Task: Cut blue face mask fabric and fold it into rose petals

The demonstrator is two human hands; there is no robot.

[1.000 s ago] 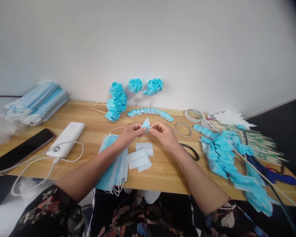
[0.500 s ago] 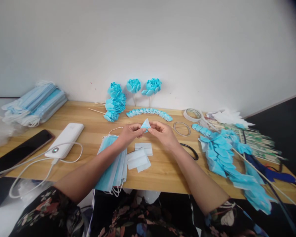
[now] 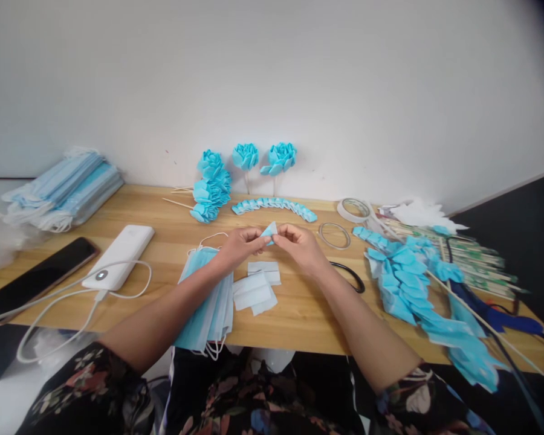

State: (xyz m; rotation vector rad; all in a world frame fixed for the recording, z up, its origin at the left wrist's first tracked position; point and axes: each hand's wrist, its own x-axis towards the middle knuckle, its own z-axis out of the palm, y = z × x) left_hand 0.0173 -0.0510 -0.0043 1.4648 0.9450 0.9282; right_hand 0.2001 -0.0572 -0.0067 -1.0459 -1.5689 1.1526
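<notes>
Between my two hands, above the middle of the table, is a small folded piece of blue and white mask fabric (image 3: pixel 269 230), its tip pointing up. My left hand (image 3: pixel 242 244) pinches its left side with thumb and fingers. On the other side, the thumb and fingers of my right hand (image 3: pixel 297 241) pinch it too. Several cut white fabric pieces (image 3: pixel 256 293) lie just below my hands. A stack of blue face masks (image 3: pixel 204 302) rests under my left forearm. Behind my hands a curved row of folded blue petals (image 3: pixel 274 207) lies on the table.
Blue fabric flowers (image 3: pixel 211 187) on sticks lie or stand by the wall. More masks (image 3: pixel 68 187), a phone (image 3: pixel 43 278) and a cabled power bank (image 3: pixel 120 257) are left. Rightward are tape rolls (image 3: pixel 354 209), a black handle (image 3: pixel 351 277), petal strips (image 3: pixel 403 284) and a blue glue gun (image 3: pixel 494 314).
The folded fabric piece has turned slightly, its tip leaning a bit to the right and lower. Both hands keep their pinch, with small finger shifts.
</notes>
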